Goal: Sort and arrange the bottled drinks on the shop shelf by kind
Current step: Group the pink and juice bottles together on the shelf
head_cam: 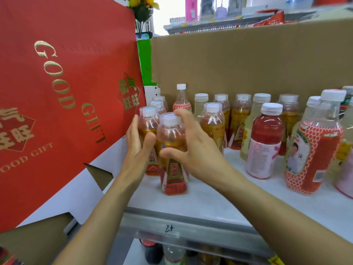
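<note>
The front amber bottle point(172, 155) is stood at the left end of the shelf point(210, 199), near a red gift box point(66, 92). It is cupped in a wide, loose grip by the right hand point(193, 150). The left hand point(136, 148) is laid flat against the neighbouring bottle point(148, 121). The front bottle is judged full, stiff and slick, best taken at the waist.

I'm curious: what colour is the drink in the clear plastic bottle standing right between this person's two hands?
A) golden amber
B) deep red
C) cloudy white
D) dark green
A: the clear plastic bottle with a white cap between the left hand and the right hand holds golden amber liquid, while the deep red drink is in a different bottle further right on the white shelf.
</note>
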A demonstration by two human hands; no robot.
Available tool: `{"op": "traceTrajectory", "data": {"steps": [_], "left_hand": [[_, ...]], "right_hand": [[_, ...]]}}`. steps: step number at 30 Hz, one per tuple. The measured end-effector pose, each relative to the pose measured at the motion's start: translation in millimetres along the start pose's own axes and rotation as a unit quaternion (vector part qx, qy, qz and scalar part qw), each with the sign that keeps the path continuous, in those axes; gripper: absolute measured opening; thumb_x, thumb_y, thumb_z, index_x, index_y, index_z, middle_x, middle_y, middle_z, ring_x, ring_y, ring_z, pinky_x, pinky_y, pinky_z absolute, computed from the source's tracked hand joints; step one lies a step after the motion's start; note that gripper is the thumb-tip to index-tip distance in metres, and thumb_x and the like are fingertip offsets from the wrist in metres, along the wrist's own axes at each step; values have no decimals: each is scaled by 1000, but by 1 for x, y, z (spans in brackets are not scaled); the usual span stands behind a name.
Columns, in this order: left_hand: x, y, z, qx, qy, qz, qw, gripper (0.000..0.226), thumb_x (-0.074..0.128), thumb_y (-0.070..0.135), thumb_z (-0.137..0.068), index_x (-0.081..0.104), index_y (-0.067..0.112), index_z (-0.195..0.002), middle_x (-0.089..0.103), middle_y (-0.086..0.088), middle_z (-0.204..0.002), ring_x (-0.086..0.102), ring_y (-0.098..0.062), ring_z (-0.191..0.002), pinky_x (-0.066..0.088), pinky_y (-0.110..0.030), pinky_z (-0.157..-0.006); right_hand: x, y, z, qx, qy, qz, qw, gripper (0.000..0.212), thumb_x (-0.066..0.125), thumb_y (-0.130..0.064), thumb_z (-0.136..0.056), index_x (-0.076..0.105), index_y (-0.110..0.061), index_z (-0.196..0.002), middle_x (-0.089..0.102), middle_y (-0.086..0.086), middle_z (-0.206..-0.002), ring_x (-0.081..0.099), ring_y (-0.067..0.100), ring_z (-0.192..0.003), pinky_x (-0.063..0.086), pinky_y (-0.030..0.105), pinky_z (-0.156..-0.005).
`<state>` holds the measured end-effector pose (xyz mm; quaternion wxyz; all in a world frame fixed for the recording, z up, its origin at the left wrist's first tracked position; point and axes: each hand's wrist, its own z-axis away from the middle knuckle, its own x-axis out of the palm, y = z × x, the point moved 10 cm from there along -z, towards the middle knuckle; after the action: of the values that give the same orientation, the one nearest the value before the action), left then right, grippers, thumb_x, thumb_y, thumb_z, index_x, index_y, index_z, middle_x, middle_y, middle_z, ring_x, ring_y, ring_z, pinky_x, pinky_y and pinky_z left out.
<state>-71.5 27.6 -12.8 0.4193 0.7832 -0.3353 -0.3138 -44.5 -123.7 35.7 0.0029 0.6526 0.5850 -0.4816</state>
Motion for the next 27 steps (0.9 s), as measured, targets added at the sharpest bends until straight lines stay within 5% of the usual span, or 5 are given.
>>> {"op": "traceTrajectory", "data": {"steps": [6,9,14,21,27], "left_hand": [[9,12,22,37,-3,-113,993,133,82,74,-51,2,46,-154,1,23,-162,10,-8,-151,28,-51,-120],[11,18,23,60,30,-153,986,118,89,37,-68,8,40,-154,3,17,-163,10,-6,-150,28,-39,-120],[-4,8,23,36,53,-94,993,104,85,11,-71,20,41,-146,41,16,-141,45,6,-125,48,-18,-93],[-18,4,27,16,59,-77,995,103,84,11,-75,17,43,-147,43,36,-121,47,26,-106,46,-14,-85],[-18,8,29,16,56,-62,996,99,82,13,-78,19,48,-145,47,34,-125,53,22,-105,48,-11,-81]], "right_hand": [[-65,45,2,8,230,74,970,71,67,-45,-86,33,-29,-147,42,3,-135,37,16,-122,36,30,-100],[-43,105,-11,159,126,-47,978,95,75,-44,-80,14,-30,-151,35,1,-150,38,21,-136,36,46,-112],[-36,110,-12,155,63,-91,982,75,77,-29,-83,29,-26,-140,52,-6,-128,55,19,-119,50,42,-98],[-11,66,-1,92,-43,-141,985,68,81,-32,-78,37,-34,-128,55,-23,-109,60,-6,-93,46,12,-70],[9,33,4,40,-71,-139,987,66,82,-37,-75,38,-36,-125,58,-21,-111,60,-6,-100,53,21,-84]]}}
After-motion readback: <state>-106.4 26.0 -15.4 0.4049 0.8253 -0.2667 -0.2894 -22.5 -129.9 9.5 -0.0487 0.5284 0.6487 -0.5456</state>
